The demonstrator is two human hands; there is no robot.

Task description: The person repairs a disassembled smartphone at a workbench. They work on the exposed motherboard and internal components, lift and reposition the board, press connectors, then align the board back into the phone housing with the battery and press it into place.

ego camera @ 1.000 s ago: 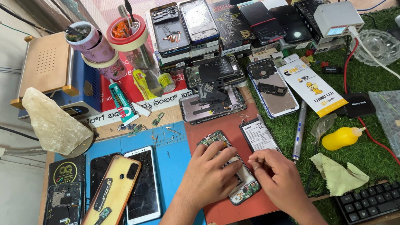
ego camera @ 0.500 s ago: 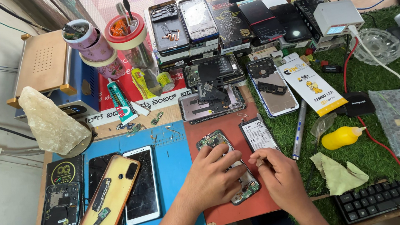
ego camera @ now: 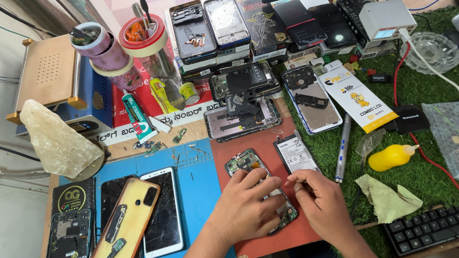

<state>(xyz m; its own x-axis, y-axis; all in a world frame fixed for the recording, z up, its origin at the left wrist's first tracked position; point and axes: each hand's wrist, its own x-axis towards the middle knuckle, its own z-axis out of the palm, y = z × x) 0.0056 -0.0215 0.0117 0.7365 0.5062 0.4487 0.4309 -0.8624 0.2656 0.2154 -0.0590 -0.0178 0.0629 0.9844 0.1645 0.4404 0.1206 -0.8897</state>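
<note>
The worktop (ego camera: pixel 196 132) was crammed with phone shells and parts. On the red mat (ego camera: pixel 253 143) lay the opened phone (ego camera: pixel 247 164), circuit board showing, its lower half under the left hand (ego camera: pixel 243 209), fingers spread flat and pressing it down. The right hand (ego camera: pixel 318 204) had its grip pinched together at the phone's edge, though I couldn't tell if anything tiny sat between the fingertips. A loose battery (ego camera: pixel 297 155) lay just beside. That board looked light, stiff and fragile, so I'd hold it by the frame edges only.
</note>
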